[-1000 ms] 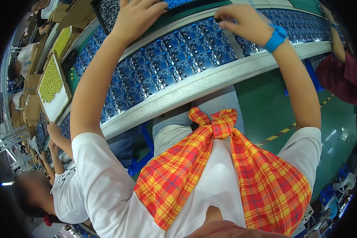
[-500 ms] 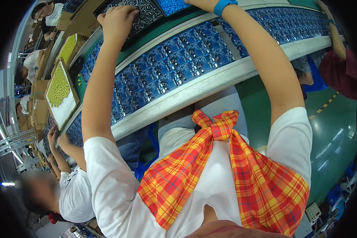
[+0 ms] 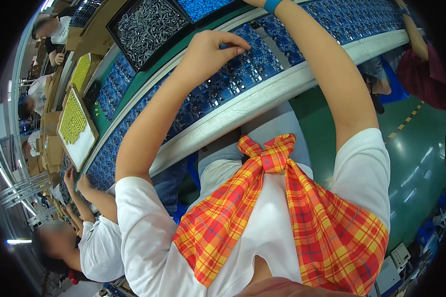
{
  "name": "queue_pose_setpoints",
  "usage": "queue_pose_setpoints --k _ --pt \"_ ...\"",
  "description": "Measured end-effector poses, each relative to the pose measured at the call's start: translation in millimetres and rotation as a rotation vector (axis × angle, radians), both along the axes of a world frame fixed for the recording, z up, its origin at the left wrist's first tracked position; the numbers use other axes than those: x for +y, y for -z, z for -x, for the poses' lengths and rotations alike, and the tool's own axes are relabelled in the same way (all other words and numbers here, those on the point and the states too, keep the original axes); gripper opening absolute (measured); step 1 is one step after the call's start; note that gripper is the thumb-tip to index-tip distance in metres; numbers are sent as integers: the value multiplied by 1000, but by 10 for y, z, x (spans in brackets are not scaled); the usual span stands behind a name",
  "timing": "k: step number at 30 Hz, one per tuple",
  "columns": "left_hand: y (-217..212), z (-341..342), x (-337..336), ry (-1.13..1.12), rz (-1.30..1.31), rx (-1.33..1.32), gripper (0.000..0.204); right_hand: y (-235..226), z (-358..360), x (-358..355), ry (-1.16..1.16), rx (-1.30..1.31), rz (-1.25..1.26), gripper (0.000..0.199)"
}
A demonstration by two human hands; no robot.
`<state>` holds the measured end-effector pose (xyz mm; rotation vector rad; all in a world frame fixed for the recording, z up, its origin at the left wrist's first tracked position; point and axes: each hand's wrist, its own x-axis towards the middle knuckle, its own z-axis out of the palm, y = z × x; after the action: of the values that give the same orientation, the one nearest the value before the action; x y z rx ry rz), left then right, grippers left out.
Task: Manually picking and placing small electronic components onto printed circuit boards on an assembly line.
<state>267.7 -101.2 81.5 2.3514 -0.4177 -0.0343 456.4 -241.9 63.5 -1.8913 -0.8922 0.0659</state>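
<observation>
My left hand (image 3: 210,54) is over the blue circuit boards (image 3: 218,94), thumb and fingertips pinched together close above them. Whatever small part sits between those fingertips is too small to make out. My right hand (image 3: 256,2), with a blue band at its wrist, is at the top edge beside the bin of small blue parts (image 3: 200,7); its fingers are cut off from view. Left of that bin, a black tray (image 3: 112,24) holds a heap of dark, silver-tipped cylindrical parts (image 3: 146,30).
The boards lie in long rows along a workbench with a pale front rail (image 3: 243,106). Boards with yellow parts (image 3: 74,121) stand to the left near cardboard boxes (image 3: 52,141). Co-workers sit at the left, and another person's arm (image 3: 416,44) reaches in at the far right.
My left hand has come from the tray of dark parts toward me and right, over the circuit boards. My right hand has shifted slightly up, further out of view.
</observation>
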Motion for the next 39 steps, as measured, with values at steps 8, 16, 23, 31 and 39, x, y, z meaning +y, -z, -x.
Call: queue_pose_setpoints --k 8,16,23,31,39 --pt "135 36 -145 -14 55 -81 18 201 -169 53 16 -105 -21 21" --pt "243 32 -195 63 -369 -463 9 161 -80 30 51 -86 -68 20" --pt "236 44 -254 74 -494 -568 6 163 57 -48 65 -14 -185 19" --pt "175 67 -263 84 -593 -606 8 205 78 -125 71 -77 -229 17" --pt "177 31 -252 112 -566 -610 6 350 -11 -182 368 -193 -236 15"
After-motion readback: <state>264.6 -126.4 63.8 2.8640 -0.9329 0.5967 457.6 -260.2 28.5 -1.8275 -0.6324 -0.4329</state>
